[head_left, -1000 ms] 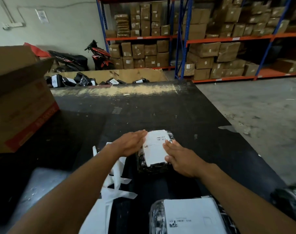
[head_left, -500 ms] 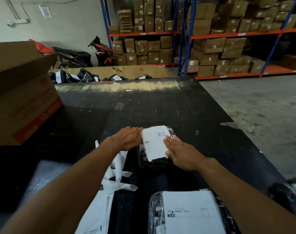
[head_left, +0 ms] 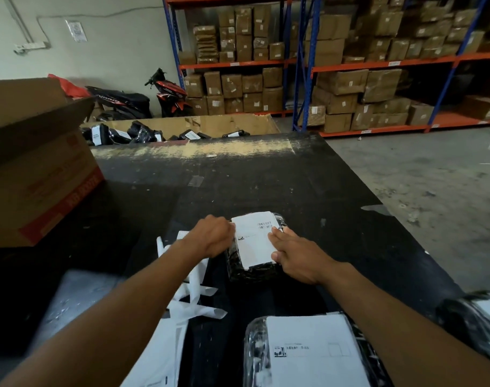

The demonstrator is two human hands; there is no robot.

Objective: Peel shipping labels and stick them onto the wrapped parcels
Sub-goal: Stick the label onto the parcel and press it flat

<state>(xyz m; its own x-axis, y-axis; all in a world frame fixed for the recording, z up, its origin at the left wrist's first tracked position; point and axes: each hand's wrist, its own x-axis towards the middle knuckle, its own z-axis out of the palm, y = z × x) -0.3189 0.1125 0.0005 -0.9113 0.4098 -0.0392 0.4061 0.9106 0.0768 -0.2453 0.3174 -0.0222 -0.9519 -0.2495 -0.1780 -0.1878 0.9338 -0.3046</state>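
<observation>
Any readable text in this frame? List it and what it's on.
No text reads clearly.
Far label, on the far parcel: barcode and print, too small.
Near label, on the near parcel: print blurred.
Cardboard box, red band: white letters, blurred.
Wall notice: too small.

Label print (head_left: 264, 225), seemingly too small.

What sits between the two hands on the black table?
In the head view, a small black wrapped parcel with a white label lies between the left hand and right hand.
</observation>
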